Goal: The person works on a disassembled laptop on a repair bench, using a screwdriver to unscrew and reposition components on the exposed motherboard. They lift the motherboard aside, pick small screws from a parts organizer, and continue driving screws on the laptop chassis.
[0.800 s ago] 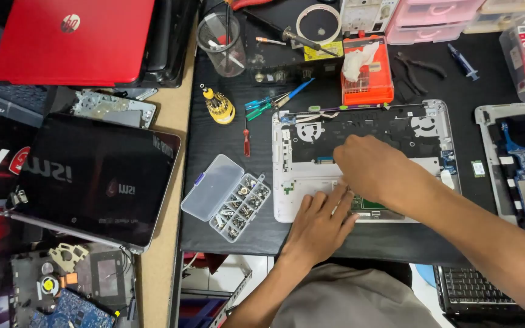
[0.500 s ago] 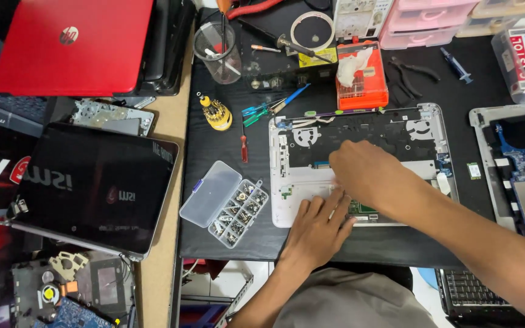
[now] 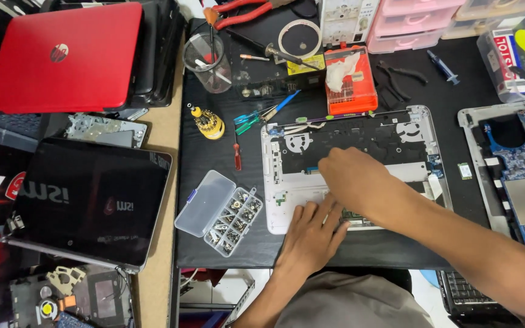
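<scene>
Head view: we have both hands on the opened silver laptop base [image 3: 360, 152], which lies keyboard-side down near the front edge of the black work mat [image 3: 214, 158], centre-right.

Left hand [image 3: 311, 234]: flat, fingers [image 3: 326, 209] spread and resting on the palmrest area at the front edge of the base. It grips nothing; it acts as a hold-down.

Right hand [image 3: 353, 176]: curled, fingertips pointing down into the lower middle of the base, just above a small green board [image 3: 353, 214]. We cannot tell whether it pinches a part; the fingertips are hidden by the hand itself.

Procedure notes, as we judge them:
1. Keep the L hand pressing flat so the base does not slide on the mat.
2. Work the R fingertips w/ light force only; ribbon cables and connectors in this area look thin and tear easily.
3. Lift straight up, no twisting.
4. Any loose fastener goes into the clear screw organiser [image 3: 220, 212], open at the front-left of the mat, near the L hand.
5. Tools within reach: red screwdriver [image 3: 237, 155] and yellow bit holder [image 3: 208, 121] left of the base, blue tweezers [image 3: 262, 112] behind them.

Keep sleeves and wrists off the second opened laptop w/ blue board [image 3: 521, 176] at the right edge.
</scene>
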